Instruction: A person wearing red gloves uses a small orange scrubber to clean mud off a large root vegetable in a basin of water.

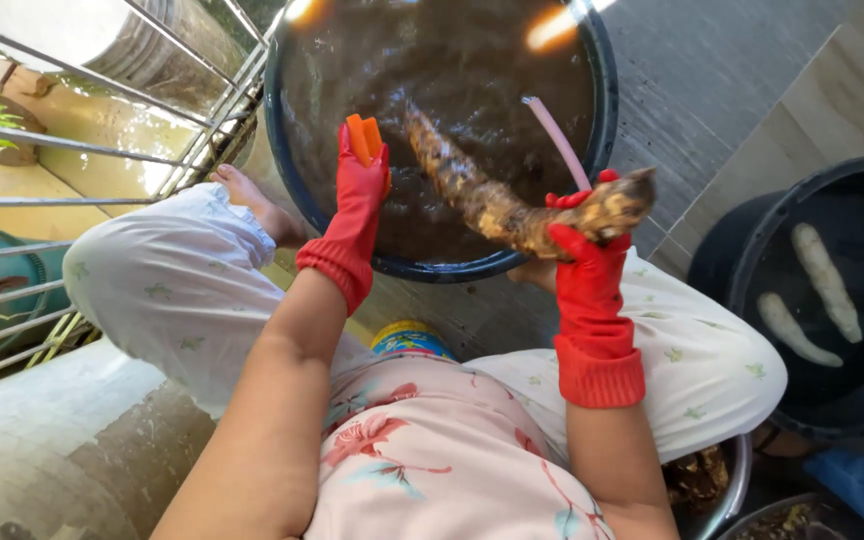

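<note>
The right hand (584,240), in a red rubber glove, has its fingers wrapped around the thick end of a long, muddy brown root (512,205), gripping it at the rim of a large dark basin (607,120) filled with murky brown water (452,70). From those fingers the root slants away and to the left, its thin far end dipping into the water. The left hand (360,185), also gloved in red, has its fingers pressed together around a small orange tool (363,137) whose tip pokes out above them; it hovers over the water just left of the root, apart from it. A pale pink hose (558,142) rises out of the water just beyond the right fingers. Well off to the right of the right hand stands a black tub (752,260) of clear water holding two peeled white roots (824,280).
</note>
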